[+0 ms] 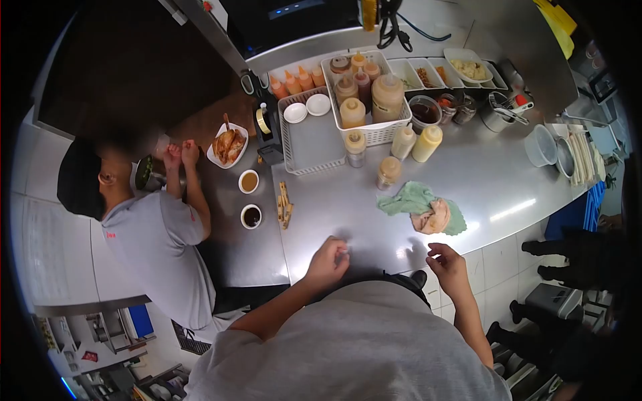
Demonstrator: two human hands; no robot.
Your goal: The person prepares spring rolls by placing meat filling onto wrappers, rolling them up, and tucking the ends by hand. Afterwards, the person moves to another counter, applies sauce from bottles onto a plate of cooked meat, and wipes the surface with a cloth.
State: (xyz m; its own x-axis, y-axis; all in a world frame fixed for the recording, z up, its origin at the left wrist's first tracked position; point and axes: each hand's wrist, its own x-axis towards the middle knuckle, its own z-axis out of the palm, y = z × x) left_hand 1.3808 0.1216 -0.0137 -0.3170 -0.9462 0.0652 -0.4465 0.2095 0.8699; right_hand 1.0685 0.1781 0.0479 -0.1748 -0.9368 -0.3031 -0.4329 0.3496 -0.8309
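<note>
My left hand hovers near the front edge of the steel counter, its fingers curled in with nothing visible in them. To the right, my right hand is held just off the counter edge, fingers bent and apart, holding nothing. Beyond it lies a crumpled green cloth with a pinkish-brown cloth bunched on it. A small bundle of wooden clothespins rests left of my left hand. Past the cloths stands a squeeze bottle of tan sauce.
A white basket holds several sauce bottles; a grey basket sits beside it. On the left are a plate of roast chicken and two sauce cups. A co-worker stands there, both hands raised. Folded cloths lie far right.
</note>
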